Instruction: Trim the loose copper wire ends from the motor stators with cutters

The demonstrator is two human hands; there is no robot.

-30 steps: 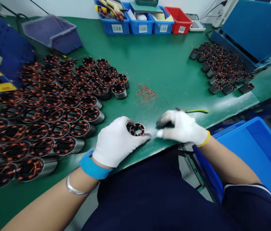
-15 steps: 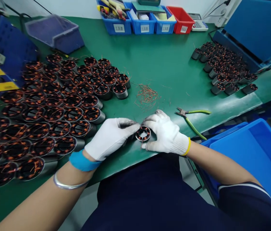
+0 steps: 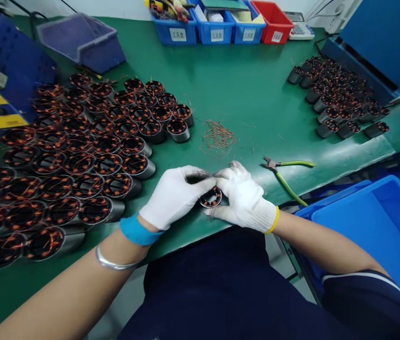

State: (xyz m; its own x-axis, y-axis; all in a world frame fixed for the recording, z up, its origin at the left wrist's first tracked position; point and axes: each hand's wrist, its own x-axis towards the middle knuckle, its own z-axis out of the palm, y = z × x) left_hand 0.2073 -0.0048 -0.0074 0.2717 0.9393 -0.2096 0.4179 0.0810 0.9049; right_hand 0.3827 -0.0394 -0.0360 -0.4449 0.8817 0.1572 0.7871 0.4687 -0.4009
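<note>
Both my hands wear white gloves and meet at the near edge of the green table (image 3: pixel 242 89). Between them is a small metal stator (image 3: pixel 211 197) with copper windings, its open end facing up. My left hand (image 3: pixel 175 196) curls round its left side, fingers closed over the top. My right hand (image 3: pixel 244 198) grips its right side, fingertips pinched at the top rim beside my left fingertips. Most of the stator's body is hidden by the gloves.
A large block of like stators (image 3: pixel 75 151) fills the table's left side. A smaller group (image 3: pixel 338 101) lies far right. Loose copper wire scraps (image 3: pixel 217 137) and green-handled cutters (image 3: pixel 285 172) lie just beyond my hands. Coloured bins (image 3: pixel 217 26) line the back; a blue crate (image 3: pixel 370 226) stands right.
My right hand let go of the cutters, now lying on the table, and moved left to the stator. Both hands have closed tighter over it, covering more of it.
</note>
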